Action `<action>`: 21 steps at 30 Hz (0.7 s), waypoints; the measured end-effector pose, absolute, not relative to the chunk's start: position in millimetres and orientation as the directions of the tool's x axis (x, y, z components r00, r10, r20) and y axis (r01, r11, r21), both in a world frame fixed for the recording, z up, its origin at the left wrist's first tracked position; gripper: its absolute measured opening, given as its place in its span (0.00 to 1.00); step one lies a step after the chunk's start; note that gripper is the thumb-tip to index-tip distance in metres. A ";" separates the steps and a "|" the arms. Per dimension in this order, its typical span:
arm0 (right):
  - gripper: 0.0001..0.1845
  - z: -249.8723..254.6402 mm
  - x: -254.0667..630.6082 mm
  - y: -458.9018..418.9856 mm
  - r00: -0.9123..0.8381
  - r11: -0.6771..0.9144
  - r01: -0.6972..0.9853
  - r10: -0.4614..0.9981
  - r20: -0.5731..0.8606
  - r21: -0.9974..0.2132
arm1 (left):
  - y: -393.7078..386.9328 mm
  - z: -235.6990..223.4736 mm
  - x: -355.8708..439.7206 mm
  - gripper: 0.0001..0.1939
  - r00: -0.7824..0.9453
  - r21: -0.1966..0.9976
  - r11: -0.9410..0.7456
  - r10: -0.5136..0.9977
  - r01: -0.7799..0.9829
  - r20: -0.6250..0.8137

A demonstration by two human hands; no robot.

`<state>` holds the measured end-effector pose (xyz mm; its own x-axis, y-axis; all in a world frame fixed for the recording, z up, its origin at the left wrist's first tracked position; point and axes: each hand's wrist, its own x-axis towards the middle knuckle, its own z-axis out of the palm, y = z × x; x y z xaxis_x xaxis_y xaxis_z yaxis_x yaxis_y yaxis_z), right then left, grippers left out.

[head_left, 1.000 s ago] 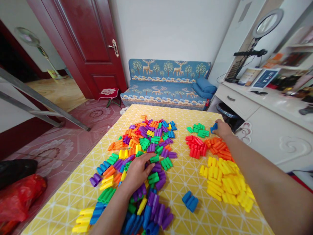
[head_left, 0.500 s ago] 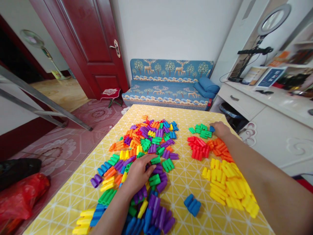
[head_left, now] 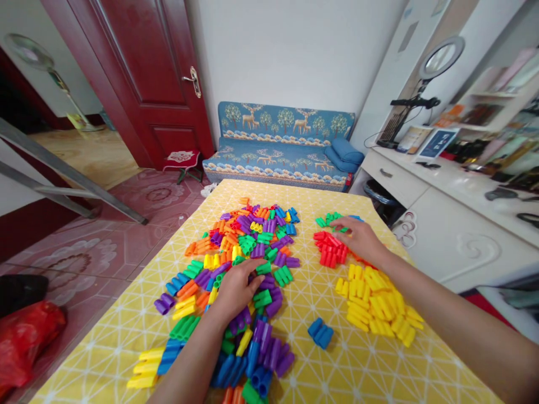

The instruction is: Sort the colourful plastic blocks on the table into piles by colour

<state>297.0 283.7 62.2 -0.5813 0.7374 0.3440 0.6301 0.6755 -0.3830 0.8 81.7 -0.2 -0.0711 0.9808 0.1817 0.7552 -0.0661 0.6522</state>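
My left hand [head_left: 236,289] lies palm down on the mixed pile of coloured plastic blocks [head_left: 244,247], fingers spread over purple and green pieces. My right hand [head_left: 357,238] hovers with fingers loosely apart over the sorted groups, above the red blocks [head_left: 329,249] and just in front of the green blocks [head_left: 328,220]; nothing shows in it. An orange group is mostly hidden under that hand. The yellow group [head_left: 377,306] lies beside my right forearm. One loose blue block [head_left: 320,333] sits alone between the piles.
The blocks lie on a table with a yellow patterned cloth [head_left: 357,370]. A blue sofa [head_left: 282,143] stands beyond the far edge, a red door [head_left: 143,84] at back left, white cabinets [head_left: 455,235] on the right. A red bag [head_left: 25,336] lies on the floor at left.
My right hand has pulled back from the far right corner, where it touched a blue block, to above the red and green groups. My left hand stays on the mixed pile.
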 end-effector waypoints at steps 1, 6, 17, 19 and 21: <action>0.11 64.9 291.3 257.3 -0.665 0.691 0.592 0.710 0.234 -0.414 | 81.8 -1.1 0.3 0.20 -0.068 0.651 -0.073 0.980 0.755 0.188; 0.21 62.0 282.0 149.0 -0.774 0.718 0.633 0.592 -0.226 -0.290 | 80.5 -1.9 -0.2 0.19 -0.070 0.650 -0.078 0.978 0.756 0.198; 0.08 34.2 279.5 111.6 -0.708 0.545 0.677 0.665 -0.237 -0.494 | 79.2 -0.3 0.8 0.19 -0.081 0.650 -0.072 0.976 0.756 0.202; 0.08 30.8 279.8 114.5 -0.669 0.512 0.714 0.700 -0.249 -0.477 | 79.0 -0.1 1.0 0.20 -0.087 0.652 -0.067 0.976 0.756 0.201; 0.11 30.0 279.9 116.1 -0.646 0.525 0.737 0.732 -0.217 -0.425 | 79.0 0.2 1.4 0.20 -0.092 0.653 -0.060 0.976 0.755 0.196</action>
<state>279.9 116.1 30.0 -0.6461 0.7319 -0.2167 0.7374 0.5251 -0.4249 1.4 79.0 0.2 -0.0917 0.9763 0.1961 0.7551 -0.0601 0.6528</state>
